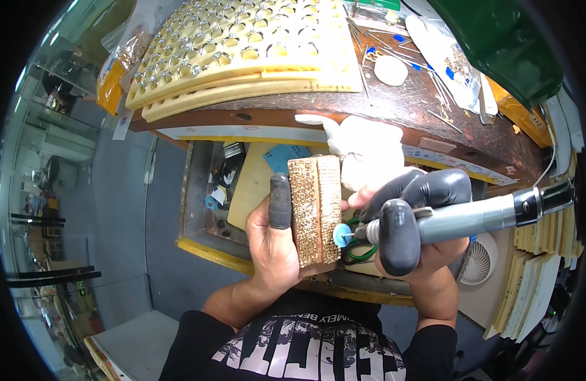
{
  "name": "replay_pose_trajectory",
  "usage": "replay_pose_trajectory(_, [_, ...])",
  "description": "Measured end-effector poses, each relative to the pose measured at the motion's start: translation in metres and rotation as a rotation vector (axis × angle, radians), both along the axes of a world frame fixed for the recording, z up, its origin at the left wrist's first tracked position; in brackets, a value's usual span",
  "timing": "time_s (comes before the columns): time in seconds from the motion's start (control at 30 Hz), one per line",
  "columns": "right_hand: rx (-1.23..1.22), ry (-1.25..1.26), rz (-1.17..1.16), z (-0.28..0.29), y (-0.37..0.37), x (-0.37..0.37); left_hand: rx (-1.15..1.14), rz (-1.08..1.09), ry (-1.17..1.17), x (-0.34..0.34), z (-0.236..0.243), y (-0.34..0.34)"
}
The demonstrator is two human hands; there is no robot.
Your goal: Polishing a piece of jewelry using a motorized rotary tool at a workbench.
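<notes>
Left hand (274,244) wrapped around a gold-toned, ridged rectangular block (315,209), thumb in a black finger cot pressed flat along its near face, remaining fingers closed behind it and mostly hidden. Right hand (413,222) clamped shut on a grey rotary handpiece (471,219), thumb and forefinger in black finger cots pinching near the nose, cable end trailing off to the right. Small blue polishing wheel (340,235) at the tip, touching or just beside the block's lower right edge, directly between the two sets of fingers; actual contact hard to confirm. Best done with light, even pressure, wheel kept square to the edge and moved along it rather than parked in one spot, to avoid a groove or heat mark. Worth bracing both wrists together, or against the bench (382,101) edge beyond the fingers, so a slip stays small. Left thumb best kept clear of the wheel's path. Open drawer (198,190) of odds and ends below and left of the left fingers; cream ring trays (242,44) far beyond them on the bench top; white cloth (369,143) just past the block.
</notes>
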State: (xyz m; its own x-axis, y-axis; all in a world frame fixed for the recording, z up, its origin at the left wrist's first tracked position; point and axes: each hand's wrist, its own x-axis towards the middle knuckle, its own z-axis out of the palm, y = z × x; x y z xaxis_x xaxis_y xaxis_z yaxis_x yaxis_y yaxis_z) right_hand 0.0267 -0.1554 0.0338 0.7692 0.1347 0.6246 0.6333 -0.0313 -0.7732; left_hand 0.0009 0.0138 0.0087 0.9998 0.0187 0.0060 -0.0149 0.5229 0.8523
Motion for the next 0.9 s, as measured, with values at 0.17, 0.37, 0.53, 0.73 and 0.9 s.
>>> replay_pose_trajectory(0.17, [-0.027,-0.004,0.02,0.0,0.001,0.001,0.001,0.01,-0.013,0.0,0.0,0.0])
replay_pose_trajectory(0.37, [0.011,0.073,0.007,0.001,0.003,-0.002,0.052,0.026,-0.019,-0.001,-0.002,0.0])
replay_pose_trajectory(0.53, [-0.263,-0.158,0.022,0.023,0.002,0.005,0.061,0.048,-0.044,-0.001,-0.003,0.0])
replay_pose_trajectory(0.73, [-0.243,-0.218,-0.045,0.015,0.003,0.008,0.1,0.061,-0.054,-0.001,0.0,-0.002])
replay_pose_trajectory(0.9, [-0.211,-0.293,-0.067,0.01,0.006,0.01,0.106,0.068,-0.038,-0.001,0.001,-0.001])
